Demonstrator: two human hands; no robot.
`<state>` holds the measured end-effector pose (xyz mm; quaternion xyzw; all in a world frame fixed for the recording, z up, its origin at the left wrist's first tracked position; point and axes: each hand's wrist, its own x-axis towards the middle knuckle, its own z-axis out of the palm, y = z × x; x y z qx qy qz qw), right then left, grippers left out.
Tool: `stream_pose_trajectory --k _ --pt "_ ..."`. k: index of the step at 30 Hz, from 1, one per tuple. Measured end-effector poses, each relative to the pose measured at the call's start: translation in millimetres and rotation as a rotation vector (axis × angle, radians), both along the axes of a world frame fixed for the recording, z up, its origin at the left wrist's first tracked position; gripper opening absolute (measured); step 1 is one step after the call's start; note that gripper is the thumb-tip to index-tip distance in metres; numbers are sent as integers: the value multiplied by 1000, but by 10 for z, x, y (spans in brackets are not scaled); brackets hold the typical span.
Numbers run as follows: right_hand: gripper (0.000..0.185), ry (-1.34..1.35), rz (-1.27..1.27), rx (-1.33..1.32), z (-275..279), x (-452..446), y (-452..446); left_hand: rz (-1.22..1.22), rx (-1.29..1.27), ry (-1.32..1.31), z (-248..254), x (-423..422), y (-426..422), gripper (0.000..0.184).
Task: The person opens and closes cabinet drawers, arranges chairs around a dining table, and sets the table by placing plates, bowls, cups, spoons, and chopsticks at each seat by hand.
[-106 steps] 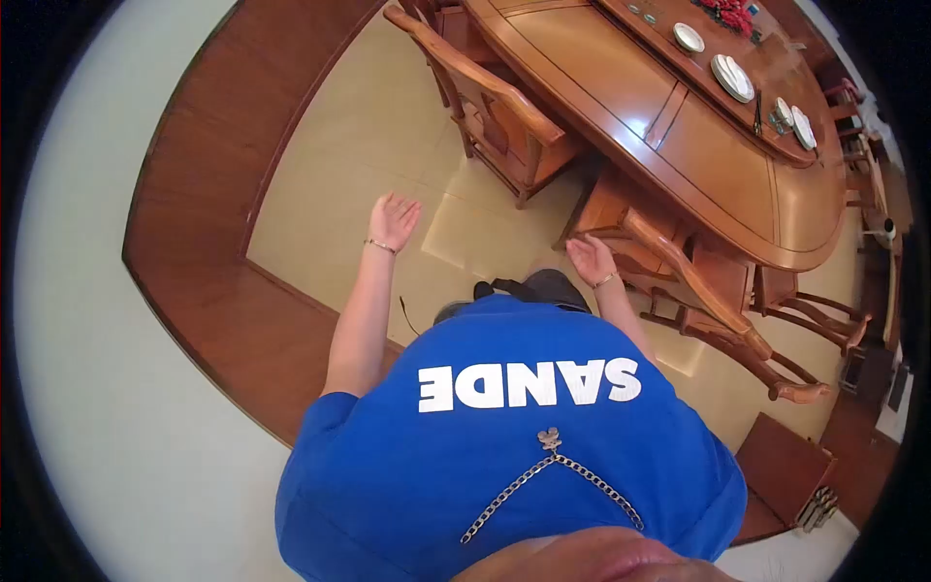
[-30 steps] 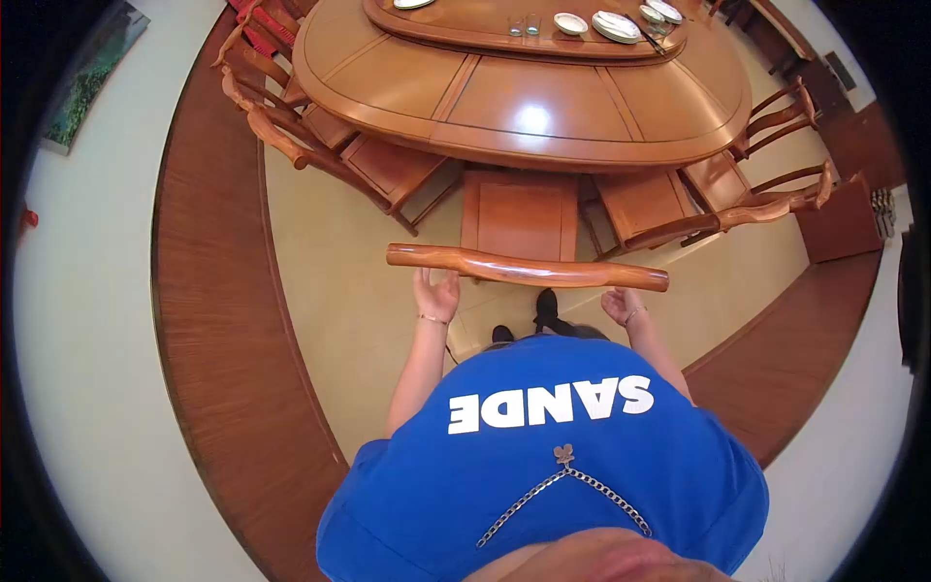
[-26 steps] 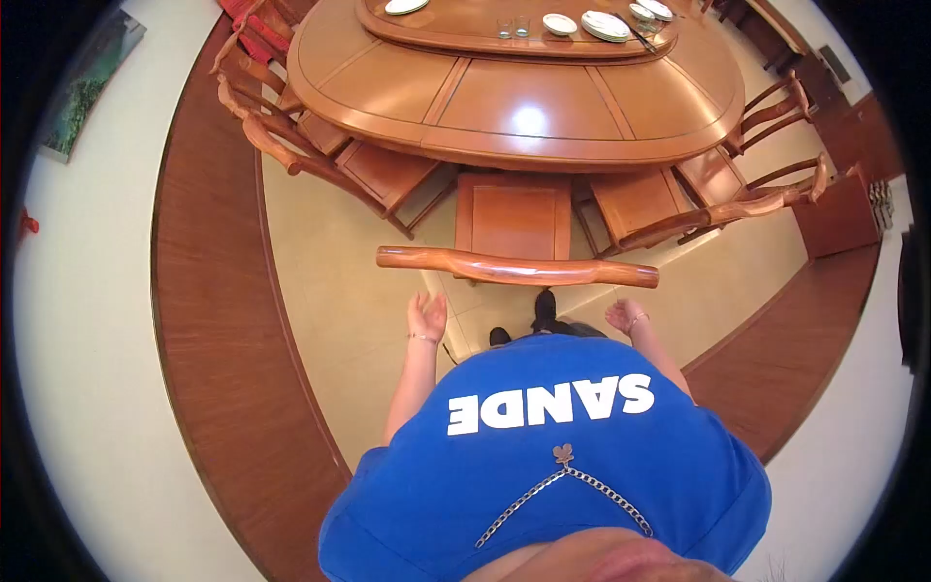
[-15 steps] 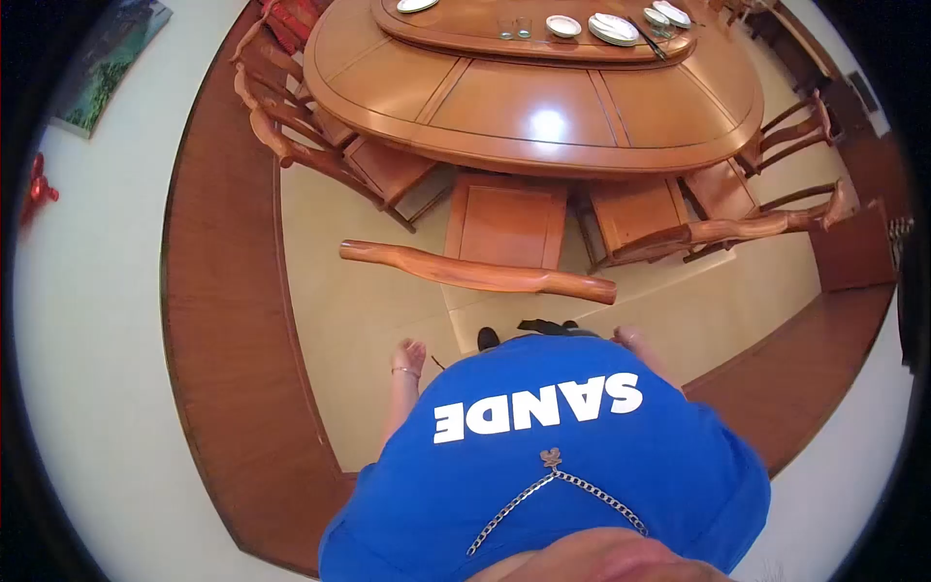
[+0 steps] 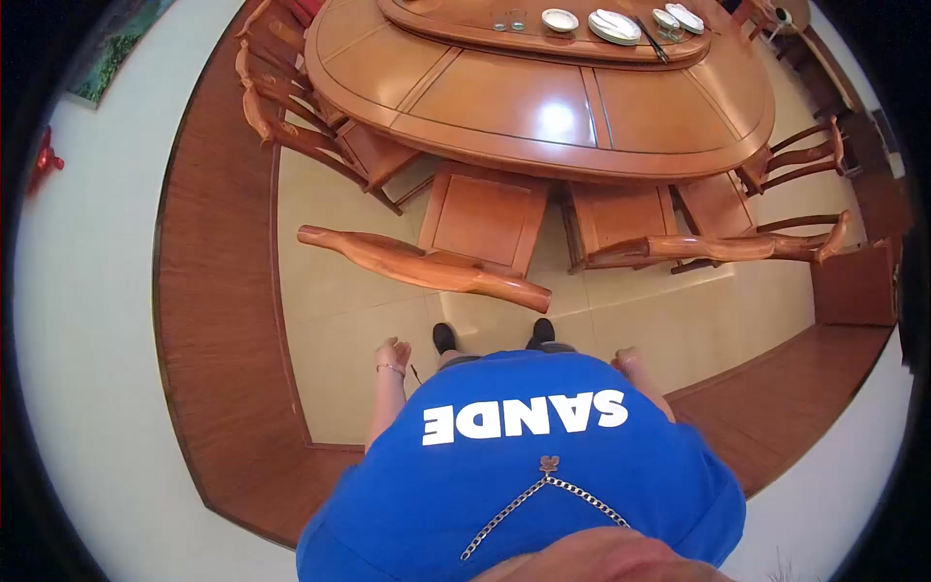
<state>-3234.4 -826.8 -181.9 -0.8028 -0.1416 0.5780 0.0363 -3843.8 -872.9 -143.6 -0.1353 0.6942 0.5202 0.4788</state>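
Note:
My left hand (image 5: 393,353) hangs low beside my body, fingers loosely bent and apart, with nothing seen in it. On the other side, my right hand (image 5: 628,359) is also low, close to the blue shirt (image 5: 524,466); its fingers look loosely bent and hold nothing visible. Both wrists wear bracelets. In front of me stands a wooden chair, its curved top rail (image 5: 422,267) slanting down to the right and its seat (image 5: 485,215) facing the table. Neither hand touches the chair.
A large round wooden table (image 5: 436,102) has a raised turntable with stacked plates (image 5: 614,27), a bowl (image 5: 560,20), glasses and dark chopsticks. More chairs (image 5: 621,215) surround it. Brown wood panelling (image 5: 218,320) borders the floor. A picture (image 5: 116,53) and red decoration (image 5: 45,160) are on the left wall.
Both hands have come away from the chair rail and dropped back toward my body. In view, the chair has shifted left and tilted more. My shoes now show apart behind it.

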Motion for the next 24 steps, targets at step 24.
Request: stream_pose_trajectory --k 24 --pt "23 -495 -440 1020 1274 -3920 -82 -84 133 244 255 -4255 250 20"
